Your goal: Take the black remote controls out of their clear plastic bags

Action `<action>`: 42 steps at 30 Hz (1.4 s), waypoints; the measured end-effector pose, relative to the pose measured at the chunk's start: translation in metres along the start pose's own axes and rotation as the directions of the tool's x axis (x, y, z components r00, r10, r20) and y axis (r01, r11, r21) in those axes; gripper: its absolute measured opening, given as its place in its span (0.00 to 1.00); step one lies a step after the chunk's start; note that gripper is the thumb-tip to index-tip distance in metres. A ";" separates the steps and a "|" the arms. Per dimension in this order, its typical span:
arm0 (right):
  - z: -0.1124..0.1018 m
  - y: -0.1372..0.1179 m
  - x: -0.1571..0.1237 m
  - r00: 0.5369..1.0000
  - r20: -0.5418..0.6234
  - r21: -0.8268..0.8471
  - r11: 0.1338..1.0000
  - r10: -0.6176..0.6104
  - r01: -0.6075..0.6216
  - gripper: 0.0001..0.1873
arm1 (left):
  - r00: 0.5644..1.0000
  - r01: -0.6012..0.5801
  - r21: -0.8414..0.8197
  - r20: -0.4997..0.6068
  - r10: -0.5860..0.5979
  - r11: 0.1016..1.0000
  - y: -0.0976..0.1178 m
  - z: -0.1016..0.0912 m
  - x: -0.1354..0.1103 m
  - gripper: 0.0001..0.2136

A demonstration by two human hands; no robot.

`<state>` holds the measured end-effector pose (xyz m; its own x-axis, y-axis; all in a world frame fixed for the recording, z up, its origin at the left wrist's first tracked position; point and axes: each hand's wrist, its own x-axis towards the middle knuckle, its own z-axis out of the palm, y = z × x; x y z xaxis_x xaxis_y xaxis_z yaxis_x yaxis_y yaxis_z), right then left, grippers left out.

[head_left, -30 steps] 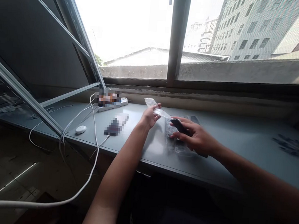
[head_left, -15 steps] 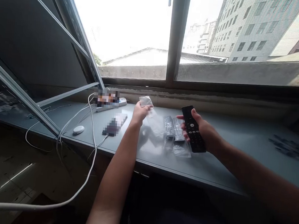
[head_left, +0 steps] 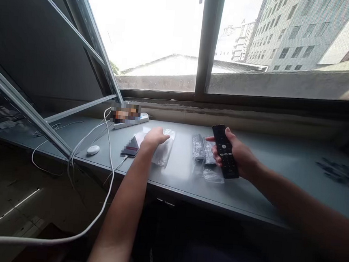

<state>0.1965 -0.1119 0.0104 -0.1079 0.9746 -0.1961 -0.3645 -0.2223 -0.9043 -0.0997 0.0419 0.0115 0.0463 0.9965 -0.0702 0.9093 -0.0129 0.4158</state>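
My right hand (head_left: pixel 239 156) holds a black remote control (head_left: pixel 224 151) above the grey ledge (head_left: pixel 248 190), buttons facing up. My left hand (head_left: pixel 153 139) rests on an empty clear plastic bag (head_left: pixel 164 150) lying flat on the ledge; its fingers curl over the bag. Two more remotes in clear bags (head_left: pixel 204 156) lie between my hands, just left of the held remote.
A phone (head_left: pixel 132 147) on a white cable lies left of the bag. A white power strip (head_left: pixel 131 121), a small white puck (head_left: pixel 93 150) and loose white cables (head_left: pixel 78 151) sit further left. A slanted metal frame (head_left: pixel 26 110) crosses the left side. Windows stand behind.
My left hand lowered the empty clear bag from the air down onto the ledge, left of the bagged remotes. My right hand keeps the remote pulled from the bag.
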 end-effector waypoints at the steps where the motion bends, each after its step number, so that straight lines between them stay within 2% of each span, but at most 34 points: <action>1: 0.000 0.000 0.000 1.000 0.003 0.004 1.000 0.005 -0.005 0.36 | 1.000 0.009 0.121 -0.011 -0.008 0.993 0.005 -0.003 -0.003 0.20; 3: 0.001 0.000 0.000 1.000 0.006 0.000 1.000 0.014 -0.014 0.37 | 0.994 -0.041 0.209 -0.095 0.062 0.977 0.019 -0.006 -0.009 0.22; 4: 0.001 0.000 0.000 1.000 0.007 -0.005 1.000 0.021 -0.021 0.38 | 0.980 -0.123 0.172 -0.136 0.147 0.977 0.029 -0.006 -0.012 0.23; 6: 0.003 0.000 -0.001 0.999 0.006 -0.009 0.999 0.033 -0.032 0.38 | 0.936 -0.332 -0.052 -0.141 0.322 0.942 0.052 -0.003 -0.021 0.24; 7: 0.004 0.001 -0.001 0.999 0.006 -0.008 0.999 0.037 -0.037 0.38 | 0.905 -0.424 -0.224 -0.069 0.419 0.878 0.065 0.001 -0.026 0.25; 8: 0.005 0.001 -0.001 0.999 0.010 -0.004 0.999 0.038 -0.038 0.37 | 0.854 -0.462 -0.419 0.027 0.519 0.782 0.079 0.007 -0.031 0.26; 10: 0.005 0.002 -0.001 1.000 0.023 0.012 1.000 0.021 -0.021 0.35 | 0.716 -0.392 -0.717 0.155 0.680 0.576 0.104 0.023 -0.040 0.27; 11: 0.006 0.002 0.000 0.999 0.032 0.029 1.000 0.008 -0.009 0.33 | 0.691 -0.352 -0.789 0.143 0.708 0.504 0.115 0.032 -0.043 0.26; 12: 0.005 0.002 0.001 0.999 0.042 0.055 0.998 -0.002 0.000 0.31 | 0.704 -0.326 -0.828 0.110 0.702 0.456 0.124 0.040 -0.044 0.25; 15: 0.002 0.000 0.005 0.998 0.050 0.164 0.986 0.022 -0.030 0.31 | 0.819 -0.303 -0.854 -0.007 0.574 0.423 0.141 0.056 -0.039 0.21; 16: 0.000 0.000 0.006 0.998 0.048 0.198 0.979 0.044 -0.053 0.31 | 0.854 -0.333 -0.843 -0.079 0.514 0.423 0.142 0.057 -0.035 0.19; 18: -0.004 -0.001 0.009 0.996 0.047 0.250 0.965 0.074 -0.083 0.30 | 0.884 -0.412 -0.790 -0.228 0.407 0.454 0.142 0.056 -0.025 0.18; 21: -0.009 0.000 0.011 0.994 0.064 0.281 0.954 0.093 -0.107 0.24 | 0.859 -0.509 -0.706 -0.378 0.347 0.493 0.134 0.053 -0.013 0.16; 24: -0.010 0.001 0.010 0.988 0.085 0.275 0.951 0.125 -0.144 0.23 | 0.817 -0.576 -0.657 -0.435 0.380 0.487 0.122 0.058 -0.012 0.15; 31: -0.008 0.002 0.009 0.985 0.133 0.273 0.951 0.109 -0.142 0.20 | 0.792 -0.608 -0.664 -0.473 0.386 0.436 0.106 0.073 -0.021 0.20; 34: -0.009 0.002 0.009 0.983 0.156 0.298 0.944 0.098 -0.142 0.18 | 0.807 -0.589 -0.679 -0.466 0.363 0.438 0.106 0.075 -0.020 0.20; 36: -0.011 0.001 0.010 0.981 0.173 0.305 0.942 0.092 -0.142 0.15 | 0.799 -0.601 -0.655 -0.464 0.384 0.459 0.105 0.077 -0.019 0.19; 42: -0.013 -0.001 0.012 0.982 0.176 0.296 0.948 0.064 -0.115 0.15 | 0.670 -0.730 -0.301 -0.497 0.552 0.614 0.099 0.089 -0.014 0.14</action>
<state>0.2077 -0.0997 0.0036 -0.2921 0.9386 -0.1835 -0.6069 -0.3301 -0.7230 0.0262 0.0195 -0.0267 0.3279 0.7013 0.6330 0.3997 -0.7101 0.5797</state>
